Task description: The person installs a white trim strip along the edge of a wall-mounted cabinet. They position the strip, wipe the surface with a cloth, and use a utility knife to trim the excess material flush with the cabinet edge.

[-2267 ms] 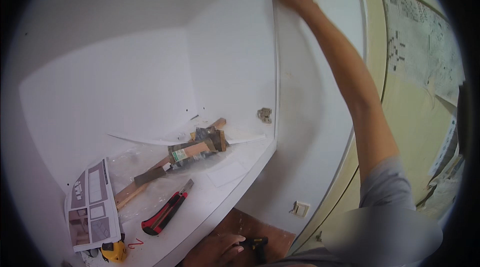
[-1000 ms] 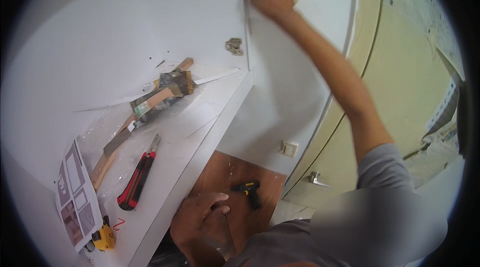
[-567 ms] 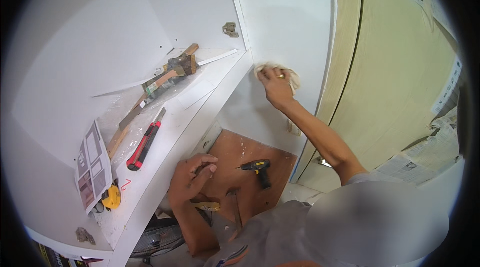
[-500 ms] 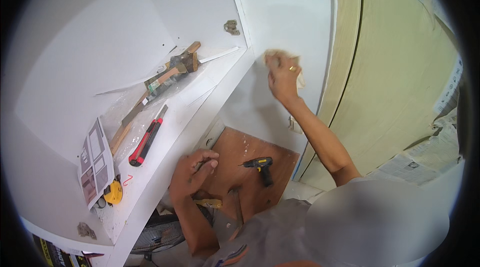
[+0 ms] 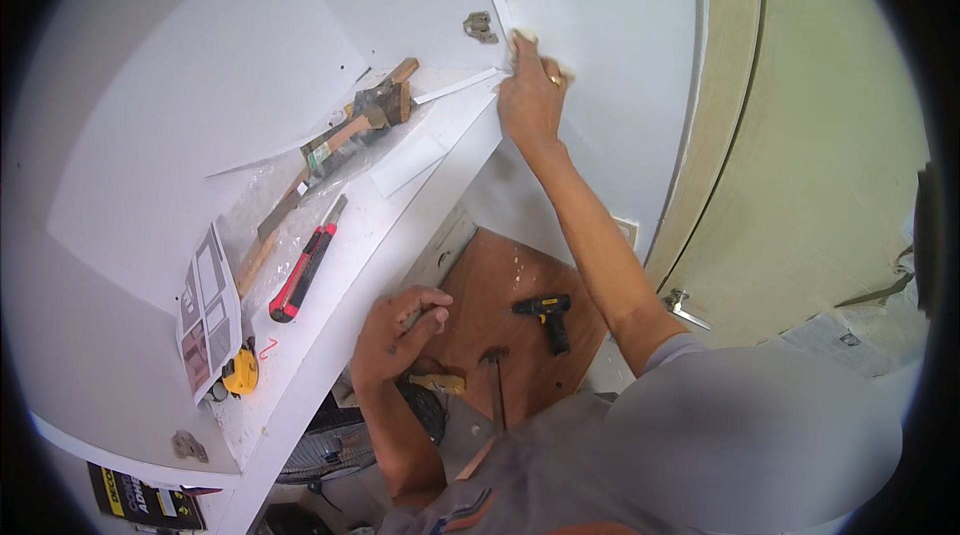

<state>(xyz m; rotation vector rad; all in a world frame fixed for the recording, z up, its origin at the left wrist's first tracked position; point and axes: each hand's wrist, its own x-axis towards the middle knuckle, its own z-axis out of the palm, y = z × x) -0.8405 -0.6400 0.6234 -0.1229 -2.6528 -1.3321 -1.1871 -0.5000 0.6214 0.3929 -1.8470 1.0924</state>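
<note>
Here in the head view, the right hand [image 5: 533, 105] is up at the corner where the white cabinet's front edge meets the pale wall panel [image 5: 625, 85], fingers bunched over a cream cloth [image 5: 524, 36], index finger stretched out along it. So the cloth is right there, between fingers and surface, just beside the upper hinge plate [image 5: 480, 28]. Down below, the left hand [image 5: 400, 340] hangs in front of the shelf edge, fingers loosely bent, thumb apart, nothing visibly held. How far along? I'd call the cloth work under way, not finished, since the cloth is pressed to that corner. The panel looks mostly even in tone, but which stretches have been rubbed can't be told. The shelf [image 5: 345, 280] looks unsorted: the red-and-black cutter [image 5: 305, 270], the yellow tape measure [image 5: 241, 373], the printed sheet [image 5: 210, 310] and a clutter of wood strips and plastic lie on it, with small specks near its front. On the brown board [image 5: 520, 280] sit a drill [image 5: 547, 318] and a hammer [image 5: 495, 390], neither in hand.
</note>
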